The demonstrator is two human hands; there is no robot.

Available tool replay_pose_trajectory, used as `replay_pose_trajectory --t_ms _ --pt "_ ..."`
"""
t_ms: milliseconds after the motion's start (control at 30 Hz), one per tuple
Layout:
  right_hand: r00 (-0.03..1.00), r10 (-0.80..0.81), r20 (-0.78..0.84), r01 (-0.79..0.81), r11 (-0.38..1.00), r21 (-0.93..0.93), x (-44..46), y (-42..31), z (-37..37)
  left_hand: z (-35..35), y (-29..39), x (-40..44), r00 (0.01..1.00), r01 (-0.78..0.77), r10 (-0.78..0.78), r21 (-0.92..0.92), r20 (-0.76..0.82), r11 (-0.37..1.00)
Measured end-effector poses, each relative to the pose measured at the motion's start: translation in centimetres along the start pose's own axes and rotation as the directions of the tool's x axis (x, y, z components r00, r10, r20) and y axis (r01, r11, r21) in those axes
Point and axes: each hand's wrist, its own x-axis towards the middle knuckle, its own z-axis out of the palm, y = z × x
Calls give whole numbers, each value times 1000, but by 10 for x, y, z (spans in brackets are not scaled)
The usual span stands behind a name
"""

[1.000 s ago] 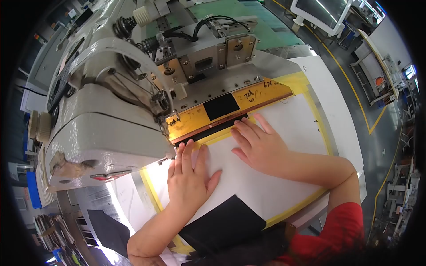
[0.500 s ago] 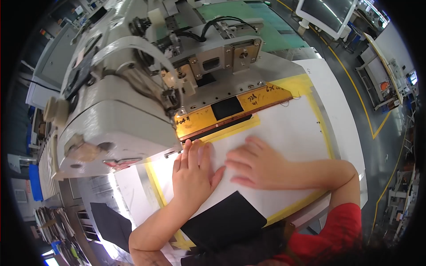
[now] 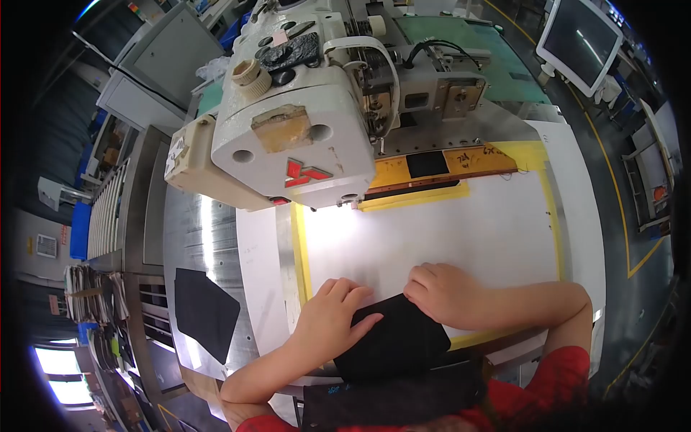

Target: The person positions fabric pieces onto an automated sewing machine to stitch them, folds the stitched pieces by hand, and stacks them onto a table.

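A piece of black fabric (image 3: 399, 342) lies at the near edge of the white sheet (image 3: 461, 230), partly beneath my hands. My left hand (image 3: 332, 313) rests along its left edge, thumb stretched over the cloth and apart from the bent fingers. At the fabric's far right corner is my right hand (image 3: 443, 291), fingers curled closed on the edge; the fingertips are partly hidden. Beyond both hands stands the sewing machine head (image 3: 288, 155), with an amber clamp plate (image 3: 471, 160) and a black strip (image 3: 414, 193) along its front.
Yellow tape (image 3: 554, 230) borders the white sheet. More black fabric pieces (image 3: 205, 309) lie on the metal table (image 3: 180, 237) at left. A monitor (image 3: 581, 43) stands at back right, and papers (image 3: 90, 302) are stacked on a shelf at lower left.
Both hands have drawn back from the clamp plate towards the near edge, onto the black fabric. My right hand has curled at its corner. The camera view has shifted left.
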Motion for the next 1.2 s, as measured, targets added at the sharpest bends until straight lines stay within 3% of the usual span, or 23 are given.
replay_pose_trajectory --t_ms 100,300,400,500,600,700,800,900,1000,1100,1200 --pt "995 -44 -94 48 998 39 -3 -15 -5 0 7 -6 998 -8 7 11 64 1000" --pt "997 11 77 -34 950 310 -1 -6 1 8 8 -3 993 24 -22 -12 115 1000" --pt "994 -88 -63 99 975 201 -5 -10 2 9 8 0 994 -7 8 -4 108 1000" --pt "979 -83 -184 125 965 232 -8 -12 -6 -1 12 1 988 64 -47 -111 146 992" --pt "983 -69 -172 100 979 177 -6 -7 -3 2 -1 1 979 140 -101 -219 180 966" --pt "978 -122 -171 147 978 146 -6 -2 3 10 -2 2 993 78 -70 -82 96 994" --pt "965 -185 -187 219 959 179 -9 -8 -6 10 5 9 992 -77 74 -26 -103 997" --pt "933 -252 -257 316 916 247 -8 -12 -23 -1 3 13 996 -81 83 -90 27 993" --pt "967 -142 -212 206 925 319 -5 2 -53 -15 -8 22 994 14 18 -296 107 955" --pt "966 205 -156 -174 965 195 -1 20 -66 -17 -17 44 983 174 -147 -305 110 936" --pt "918 117 -380 -131 991 -13 15 32 -55 2 -22 67 1000 -23 21 -226 -12 974"
